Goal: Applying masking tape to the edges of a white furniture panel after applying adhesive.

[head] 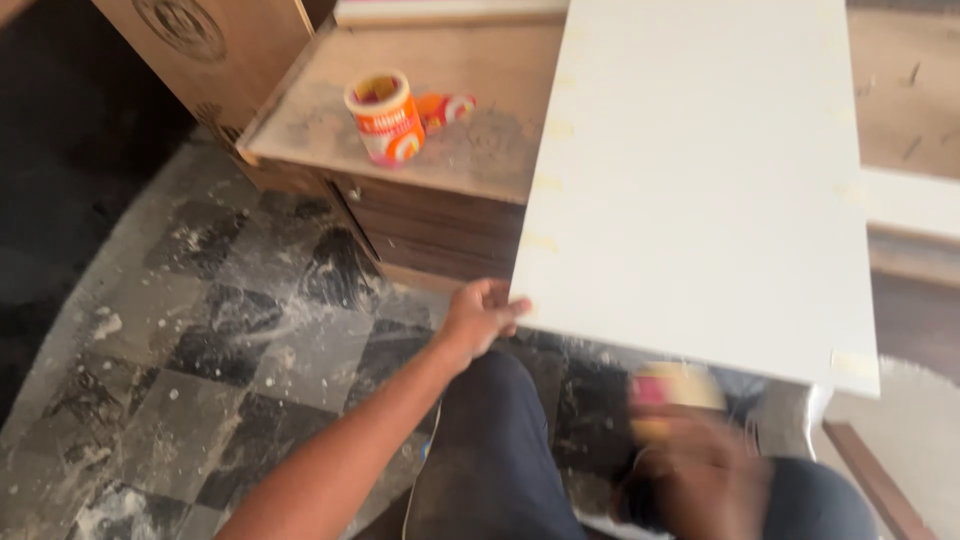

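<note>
White panel [700, 180] lies across the wooden worktop [330, 110], its near edge overhanging. Left hand [478, 315] grips the 7 o'clock corner, fingers curled on the edge. Right hand [690, 465], blurred, clasps a yellow-pink block [672, 392] at 5 o'clock. Steadying the corner firmly should help. Orange tin [385, 117] at 11 o'clock.

A carpentry or furniture workshop is indicated by a large white laminated board [700, 180] laid across a dusty plywood worktop [440, 100], by an orange adhesive tin [385, 118] stood on it, and by sawdust scattered over the dark patterned floor [220, 340].
</note>
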